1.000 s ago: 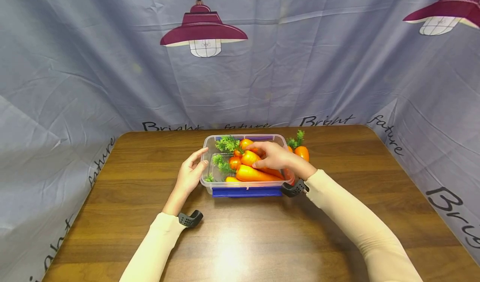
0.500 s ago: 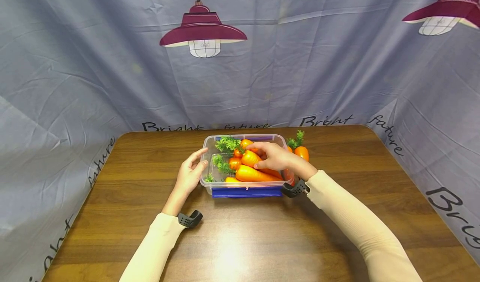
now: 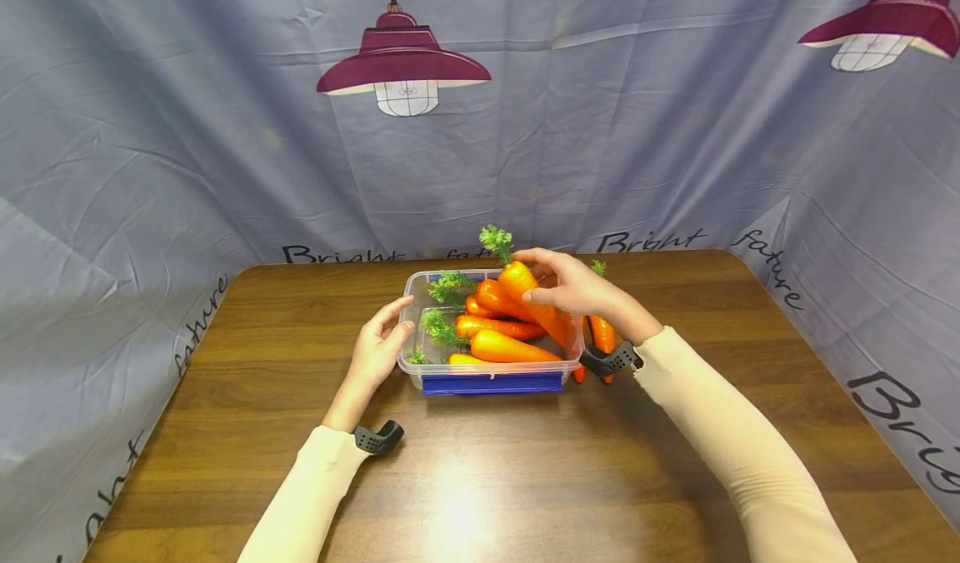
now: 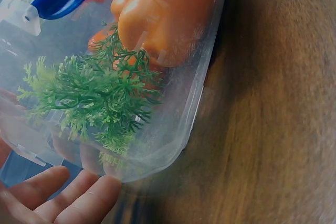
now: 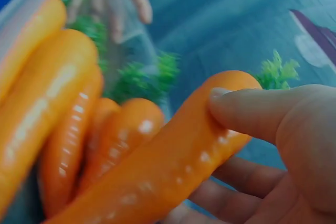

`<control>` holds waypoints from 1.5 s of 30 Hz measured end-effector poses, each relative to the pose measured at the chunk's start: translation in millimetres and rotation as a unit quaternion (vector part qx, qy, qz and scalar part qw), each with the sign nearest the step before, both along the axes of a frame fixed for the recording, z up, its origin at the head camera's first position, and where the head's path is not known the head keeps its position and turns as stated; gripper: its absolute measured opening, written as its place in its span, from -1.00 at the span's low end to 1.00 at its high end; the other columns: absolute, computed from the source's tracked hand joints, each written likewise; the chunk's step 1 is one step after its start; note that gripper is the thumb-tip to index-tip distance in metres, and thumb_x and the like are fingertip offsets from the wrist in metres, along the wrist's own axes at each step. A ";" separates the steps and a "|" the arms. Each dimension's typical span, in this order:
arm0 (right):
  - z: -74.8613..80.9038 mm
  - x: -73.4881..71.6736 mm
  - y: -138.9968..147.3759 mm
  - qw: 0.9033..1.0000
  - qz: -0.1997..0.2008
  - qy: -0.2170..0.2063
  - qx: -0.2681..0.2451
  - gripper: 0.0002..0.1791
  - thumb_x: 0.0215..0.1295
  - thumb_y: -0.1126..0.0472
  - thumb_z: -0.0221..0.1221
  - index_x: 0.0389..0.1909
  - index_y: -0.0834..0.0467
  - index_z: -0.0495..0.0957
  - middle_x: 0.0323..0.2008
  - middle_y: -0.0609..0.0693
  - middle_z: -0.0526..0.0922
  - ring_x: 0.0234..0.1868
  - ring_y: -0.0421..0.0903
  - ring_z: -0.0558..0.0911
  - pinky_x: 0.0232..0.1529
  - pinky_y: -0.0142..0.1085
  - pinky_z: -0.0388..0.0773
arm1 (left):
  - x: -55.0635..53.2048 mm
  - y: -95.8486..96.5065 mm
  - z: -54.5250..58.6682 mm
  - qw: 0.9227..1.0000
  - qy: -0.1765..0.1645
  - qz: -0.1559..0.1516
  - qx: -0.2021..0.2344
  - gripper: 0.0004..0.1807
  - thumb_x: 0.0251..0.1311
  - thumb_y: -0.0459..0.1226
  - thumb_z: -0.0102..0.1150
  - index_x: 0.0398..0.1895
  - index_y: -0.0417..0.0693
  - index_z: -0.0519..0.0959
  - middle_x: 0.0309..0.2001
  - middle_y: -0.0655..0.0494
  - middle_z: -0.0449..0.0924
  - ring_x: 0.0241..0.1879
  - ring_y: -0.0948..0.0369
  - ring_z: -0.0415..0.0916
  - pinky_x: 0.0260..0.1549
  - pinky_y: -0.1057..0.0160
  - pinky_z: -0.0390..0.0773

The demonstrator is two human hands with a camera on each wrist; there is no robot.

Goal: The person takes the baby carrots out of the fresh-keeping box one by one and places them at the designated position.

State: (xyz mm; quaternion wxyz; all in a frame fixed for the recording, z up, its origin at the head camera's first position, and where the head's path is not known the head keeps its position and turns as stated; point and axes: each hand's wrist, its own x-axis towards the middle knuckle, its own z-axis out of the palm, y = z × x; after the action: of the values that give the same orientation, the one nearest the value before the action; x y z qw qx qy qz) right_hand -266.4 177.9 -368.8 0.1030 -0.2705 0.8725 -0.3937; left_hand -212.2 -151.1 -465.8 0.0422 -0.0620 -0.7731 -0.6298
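A clear plastic container (image 3: 491,369) with a blue clip (image 3: 491,384) stands on the table, with several orange carrots (image 3: 510,347) lying in it, green tops to the left. My right hand (image 3: 573,284) holds one carrot (image 3: 527,284) near its leafy end, tilted upward; its tip reaches down into the container. In the right wrist view the thumb (image 5: 252,111) presses on that carrot (image 5: 173,156) with the fingers behind it. My left hand (image 3: 381,346) is at the container's left end, its fingertips (image 4: 102,187) against or very near the clear wall (image 4: 157,163).
More carrots (image 3: 602,338) lie on the wooden table (image 3: 465,471) just right of the container, partly behind my right wrist. Black bands circle both wrists. A grey-blue curtain (image 3: 525,155) with printed lamps hangs behind and beside the table.
My right hand has lifted one carrot out of the pile, upward and slightly right, raising its green top above the container's back rim. My left hand has stayed in place.
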 end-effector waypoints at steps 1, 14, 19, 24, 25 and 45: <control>3.4 -0.7 4.7 1.000 -0.010 -0.005 -0.008 -0.29 0.33 0.36 0.27 0.48 0.23 0.28 0.04 0.32 0.68 0.00 0.17 0.71 -0.03 -0.07 0.69 | -0.2 -0.1 -0.3 1.000 -0.001 -0.001 -0.001 -0.53 0.42 -0.39 0.06 0.39 -0.17 0.47 0.46 -0.17 0.38 0.36 -0.16 0.45 -0.04 0.60 0.47; 30.3 0.4 68.9 0.968 -0.153 -0.110 -0.164 -0.22 0.49 0.30 0.10 0.60 0.25 -0.05 0.22 0.45 0.45 -0.21 -0.33 0.69 -0.24 -0.28 0.74 | 0.5 -0.1 -0.7 1.000 -0.007 -0.001 -0.007 -0.52 0.43 -0.38 0.05 0.40 -0.13 0.46 0.48 -0.16 0.37 0.32 -0.16 0.49 -0.05 0.58 0.48; 20.3 3.9 97.2 0.959 -0.192 -0.137 -0.158 -0.17 0.51 0.22 0.10 0.62 0.22 -0.14 0.25 0.39 0.39 -0.23 -0.33 0.70 -0.25 -0.26 0.74 | 0.7 -0.3 -0.2 1.000 -0.006 -0.001 -0.009 -0.52 0.43 -0.37 0.06 0.40 -0.13 0.47 0.47 -0.15 0.37 0.39 -0.13 0.43 0.01 0.57 0.46; -2.9 7.5 123.8 0.955 -0.215 -0.159 -0.128 -0.12 0.53 0.17 0.08 0.63 0.26 -0.23 0.23 0.36 0.38 -0.28 -0.33 0.68 -0.26 -0.24 0.74 | 0.4 -0.8 0.3 1.000 -0.002 0.003 -0.009 -0.53 0.43 -0.37 0.06 0.39 -0.12 0.47 0.47 -0.14 0.38 0.39 -0.10 0.43 0.02 0.56 0.46; -8.3 8.1 128.4 0.954 -0.218 -0.163 -0.126 -0.12 0.53 0.16 0.08 0.62 0.27 -0.24 0.19 0.32 0.41 -0.28 -0.33 0.68 -0.26 -0.24 0.74 | 0.3 -0.8 0.5 1.000 -0.002 0.003 -0.009 -0.53 0.43 -0.37 0.06 0.39 -0.13 0.48 0.47 -0.15 0.39 0.38 -0.11 0.44 0.01 0.56 0.47; -76.8 15.2 147.1 0.939 -0.240 -0.234 -0.073 -0.12 0.50 0.17 0.07 0.58 0.39 -0.22 0.14 0.35 0.46 -0.30 -0.25 0.66 -0.28 -0.15 0.75 | -0.1 0.6 0.1 1.000 0.001 0.001 0.005 -0.52 0.41 -0.41 0.07 0.39 -0.17 0.47 0.43 -0.19 0.41 0.32 -0.17 0.48 -0.06 0.58 0.49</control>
State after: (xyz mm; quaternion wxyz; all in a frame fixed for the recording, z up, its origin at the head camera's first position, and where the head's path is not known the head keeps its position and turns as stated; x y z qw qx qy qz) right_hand -251.2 325.0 -445.6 0.1865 0.0396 0.8319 -0.5212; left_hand -212.3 -150.5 -465.7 0.0435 -0.0619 -0.7698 -0.6338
